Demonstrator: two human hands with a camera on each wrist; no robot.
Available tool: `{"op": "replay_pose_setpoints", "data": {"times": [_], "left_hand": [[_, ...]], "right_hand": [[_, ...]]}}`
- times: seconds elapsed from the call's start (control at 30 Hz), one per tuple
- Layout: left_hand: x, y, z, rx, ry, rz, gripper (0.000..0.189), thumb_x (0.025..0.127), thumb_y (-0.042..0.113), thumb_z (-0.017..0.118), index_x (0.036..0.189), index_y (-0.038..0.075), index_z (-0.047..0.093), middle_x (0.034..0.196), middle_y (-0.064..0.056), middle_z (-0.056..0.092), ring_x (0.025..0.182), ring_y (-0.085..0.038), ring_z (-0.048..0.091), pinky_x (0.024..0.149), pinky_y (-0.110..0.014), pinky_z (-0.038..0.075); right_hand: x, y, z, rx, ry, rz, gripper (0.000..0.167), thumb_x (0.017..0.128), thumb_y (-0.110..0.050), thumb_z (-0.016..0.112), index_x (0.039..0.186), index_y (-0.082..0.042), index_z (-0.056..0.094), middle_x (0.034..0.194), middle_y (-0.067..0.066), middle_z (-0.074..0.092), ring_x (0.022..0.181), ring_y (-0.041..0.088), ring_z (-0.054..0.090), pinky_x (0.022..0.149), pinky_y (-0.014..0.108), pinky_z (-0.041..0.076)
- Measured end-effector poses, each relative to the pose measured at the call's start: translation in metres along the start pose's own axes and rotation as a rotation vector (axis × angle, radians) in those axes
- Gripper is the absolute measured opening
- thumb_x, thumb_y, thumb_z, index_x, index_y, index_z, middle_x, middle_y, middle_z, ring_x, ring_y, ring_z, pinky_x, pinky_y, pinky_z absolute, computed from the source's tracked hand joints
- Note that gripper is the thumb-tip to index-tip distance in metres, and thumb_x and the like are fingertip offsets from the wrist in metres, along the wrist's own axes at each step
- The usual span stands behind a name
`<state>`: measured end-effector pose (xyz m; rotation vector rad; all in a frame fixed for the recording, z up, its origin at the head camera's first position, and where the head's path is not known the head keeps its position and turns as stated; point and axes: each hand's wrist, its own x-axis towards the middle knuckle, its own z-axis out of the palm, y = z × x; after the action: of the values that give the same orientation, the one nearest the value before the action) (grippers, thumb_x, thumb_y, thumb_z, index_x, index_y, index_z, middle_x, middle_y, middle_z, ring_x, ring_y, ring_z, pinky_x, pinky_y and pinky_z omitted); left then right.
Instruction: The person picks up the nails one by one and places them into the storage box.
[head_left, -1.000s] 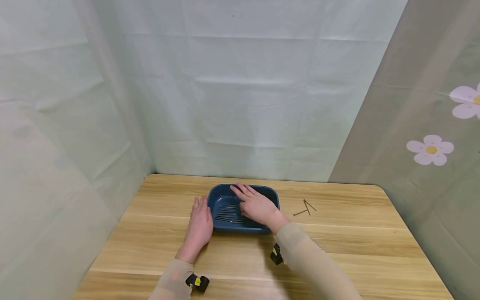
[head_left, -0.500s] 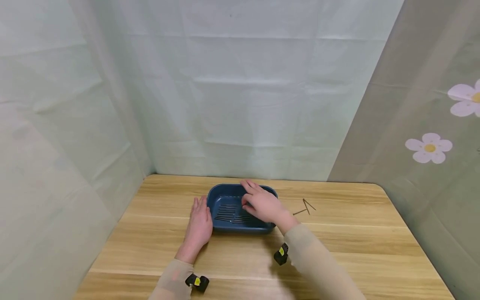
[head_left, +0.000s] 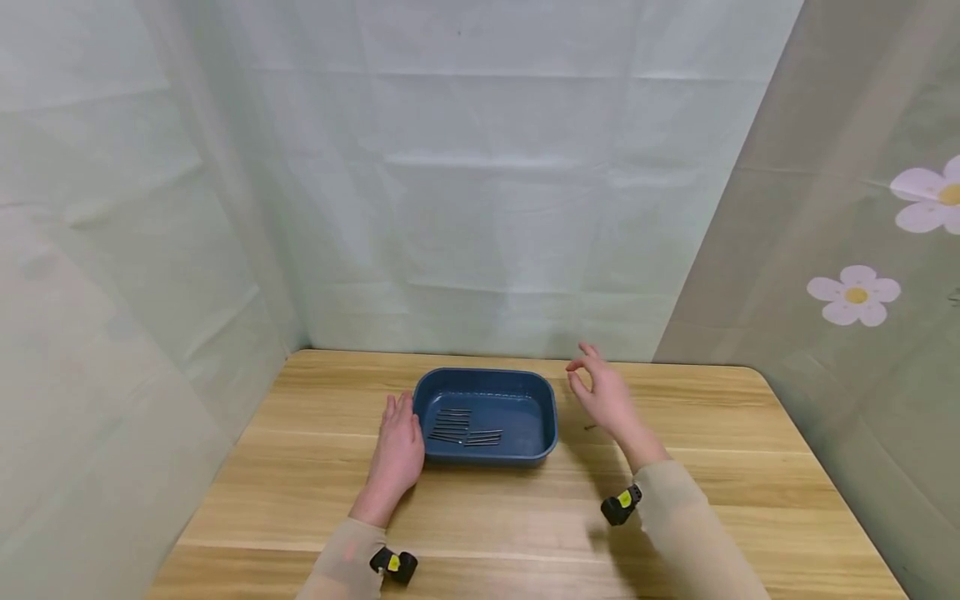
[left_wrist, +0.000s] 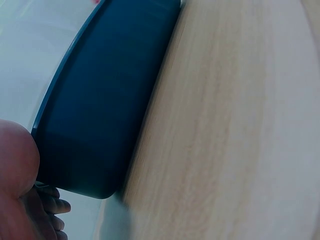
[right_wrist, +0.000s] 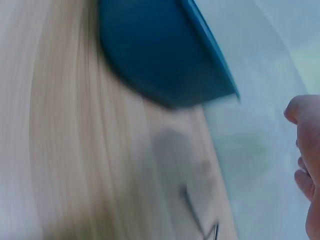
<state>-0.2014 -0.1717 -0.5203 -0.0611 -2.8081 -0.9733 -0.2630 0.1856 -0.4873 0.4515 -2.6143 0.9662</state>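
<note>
A dark blue rectangular tray (head_left: 525,417) stands on the table, with several thin dark nails (head_left: 483,437) lying in rows in its left half. My left hand (head_left: 400,446) rests against the tray's left side, fingers straight; in the left wrist view the thumb touches the tray wall (left_wrist: 100,100). Right of the tray, my right hand (head_left: 609,402) hovers above the table with thumb and forefinger apart and no object visible between them. Below it, the head of a loose nail (head_left: 590,427) shows; the hand hides the others. In the right wrist view, nails (right_wrist: 192,210) lie on the wood, blurred.
The wooden table (head_left: 480,525) ends at the back against a pale hanging cloth (head_left: 480,208). Cloth also hangs along the left and right, with printed white flowers (head_left: 855,296) on the right. A small black camera (head_left: 621,505) sits on my right wrist.
My right hand has left the tray, moving right to above the loose nails, and its thumb and forefinger have parted. My left hand has stayed against the tray.
</note>
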Motion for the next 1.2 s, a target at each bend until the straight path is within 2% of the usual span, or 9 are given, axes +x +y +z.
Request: {"op": "replay_pose_setpoints", "data": {"times": [0.1,0.23,0.37,0.43,0.6,0.8,0.93,1.03,1.2], "left_hand": [[0.0,0.0,-0.001,0.0,-0.007,-0.006,0.051,0.114,0.008,0.036,0.157,-0.018,0.034,0.165,-0.035,0.034,0.158,-0.052,0.017,0.128,-0.063,0.017],[-0.001,0.0,-0.002,-0.002,-0.018,-0.019,0.051,0.114,0.009,0.036,0.158,-0.018,0.033,0.166,-0.034,0.032,0.16,-0.051,0.015,0.129,-0.062,0.016],[-0.001,0.001,-0.003,-0.003,-0.013,-0.021,0.051,0.114,0.009,0.037,0.157,-0.018,0.033,0.166,-0.034,0.033,0.159,-0.051,0.016,0.128,-0.063,0.017],[-0.001,0.001,-0.003,-0.004,-0.01,-0.02,0.051,0.114,0.008,0.037,0.157,-0.018,0.034,0.166,-0.034,0.033,0.159,-0.051,0.016,0.128,-0.063,0.017],[-0.001,0.0,-0.004,-0.002,-0.016,-0.024,0.051,0.114,0.008,0.036,0.157,-0.018,0.033,0.166,-0.034,0.033,0.159,-0.051,0.016,0.128,-0.063,0.016],[-0.001,-0.001,-0.005,0.006,-0.029,-0.033,0.052,0.114,0.01,0.035,0.158,-0.018,0.032,0.167,-0.033,0.031,0.16,-0.05,0.014,0.129,-0.062,0.015],[-0.001,-0.001,-0.005,0.007,-0.025,-0.031,0.052,0.114,0.01,0.036,0.158,-0.018,0.032,0.167,-0.033,0.031,0.16,-0.05,0.014,0.129,-0.062,0.015],[-0.001,-0.001,-0.004,0.003,-0.024,-0.026,0.052,0.114,0.009,0.036,0.158,-0.018,0.032,0.167,-0.033,0.032,0.16,-0.051,0.015,0.129,-0.062,0.016],[-0.002,0.0,-0.004,0.0,-0.024,-0.02,0.052,0.114,0.01,0.036,0.158,-0.018,0.032,0.167,-0.033,0.031,0.16,-0.051,0.015,0.128,-0.062,0.016]], "right_hand": [[-0.011,0.024,-0.012,0.006,0.013,0.099,0.01,0.105,-0.01,0.065,0.108,-0.003,0.07,0.159,0.032,0.046,0.15,0.053,0.038,0.118,0.066,0.038],[-0.028,0.051,-0.025,-0.037,-0.033,0.215,0.015,0.106,-0.012,0.062,0.111,-0.001,0.071,0.16,0.037,0.04,0.151,0.057,0.033,0.119,0.07,0.034],[-0.042,0.069,-0.032,-0.102,-0.098,0.271,0.017,0.105,-0.014,0.063,0.112,0.0,0.071,0.159,0.042,0.036,0.15,0.062,0.028,0.119,0.074,0.028],[-0.047,0.074,-0.033,-0.128,-0.125,0.277,0.018,0.104,-0.015,0.064,0.111,0.0,0.071,0.159,0.042,0.037,0.149,0.063,0.03,0.118,0.075,0.031],[-0.054,0.082,-0.031,-0.161,-0.161,0.281,0.017,0.103,-0.018,0.065,0.108,-0.003,0.071,0.158,0.04,0.04,0.146,0.062,0.035,0.114,0.074,0.037],[-0.053,0.084,-0.025,-0.175,-0.189,0.319,0.017,0.104,-0.021,0.064,0.107,-0.006,0.072,0.162,0.041,0.031,0.152,0.064,0.018,0.118,0.078,0.024],[-0.051,0.085,-0.022,-0.182,-0.194,0.335,0.017,0.104,-0.022,0.065,0.105,-0.007,0.073,0.163,0.04,0.032,0.154,0.063,0.015,0.119,0.077,0.023],[-0.051,0.085,-0.021,-0.188,-0.198,0.348,0.015,0.103,-0.021,0.065,0.102,-0.007,0.072,0.162,0.04,0.031,0.154,0.063,0.014,0.119,0.077,0.023],[-0.05,0.084,-0.021,-0.23,-0.199,0.357,0.016,0.103,-0.018,0.064,0.091,-0.009,0.069,0.161,0.041,0.032,0.153,0.063,0.015,0.117,0.076,0.03]]}}
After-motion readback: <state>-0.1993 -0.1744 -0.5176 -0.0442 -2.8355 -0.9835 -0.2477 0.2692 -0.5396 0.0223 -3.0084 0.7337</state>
